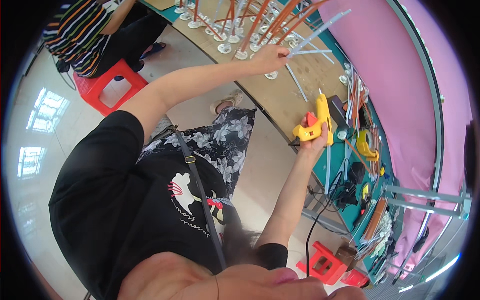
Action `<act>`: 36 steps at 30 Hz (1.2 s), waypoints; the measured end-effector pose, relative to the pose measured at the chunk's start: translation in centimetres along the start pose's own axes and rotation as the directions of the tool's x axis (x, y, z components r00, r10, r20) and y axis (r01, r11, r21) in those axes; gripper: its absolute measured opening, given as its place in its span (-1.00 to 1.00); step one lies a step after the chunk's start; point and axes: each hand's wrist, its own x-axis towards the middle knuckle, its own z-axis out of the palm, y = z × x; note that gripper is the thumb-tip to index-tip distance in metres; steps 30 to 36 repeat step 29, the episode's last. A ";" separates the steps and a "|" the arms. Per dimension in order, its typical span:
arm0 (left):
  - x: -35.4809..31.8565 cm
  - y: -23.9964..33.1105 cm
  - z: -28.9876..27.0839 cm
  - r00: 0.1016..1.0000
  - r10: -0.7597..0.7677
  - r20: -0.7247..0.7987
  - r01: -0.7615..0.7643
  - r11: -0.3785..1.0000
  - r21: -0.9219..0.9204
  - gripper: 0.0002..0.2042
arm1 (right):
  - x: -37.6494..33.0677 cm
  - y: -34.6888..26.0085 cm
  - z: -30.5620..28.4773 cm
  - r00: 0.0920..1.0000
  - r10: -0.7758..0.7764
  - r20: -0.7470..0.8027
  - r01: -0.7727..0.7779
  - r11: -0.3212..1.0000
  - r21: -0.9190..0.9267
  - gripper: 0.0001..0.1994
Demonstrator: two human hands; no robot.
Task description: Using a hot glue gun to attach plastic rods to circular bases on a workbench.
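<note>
My right hand is wrapped round the handle of a yellow hot glue gun, its nozzle pointing away over the cardboard. A pale glue stick trails from the gun's rear end. Further left, the fingers of my left hand pinch the near end of a translucent whitish stick, which slants up to the right. Close to these fingers is another pale stick on the cardboard. Beyond my left hand stand several brown rods on round whitish bases.
Brown cardboard covers part of the green tabletop. A yellow tape dispenser, a dark box, cables and bundled sticks crowd the right side. A person in a striped shirt sits on a red stool at far left. Pink cloth hangs behind.
</note>
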 end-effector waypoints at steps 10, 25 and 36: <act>-0.4 1.0 -0.5 0.997 -0.063 0.041 0.061 0.997 0.046 -0.78 | 0.1 -0.3 0.9 0.990 0.100 0.094 -0.092 0.992 -0.086 -0.49; -0.8 0.3 0.3 0.994 0.097 -0.040 -0.094 0.993 0.073 -0.75 | -12.9 -0.5 4.2 0.943 -0.330 0.048 0.232 0.546 -0.805 -0.69; -0.8 1.0 -0.3 0.998 0.041 0.056 -0.052 0.976 0.209 -0.69 | -14.4 -0.4 5.5 0.929 -0.350 0.118 0.286 0.479 -0.830 -0.67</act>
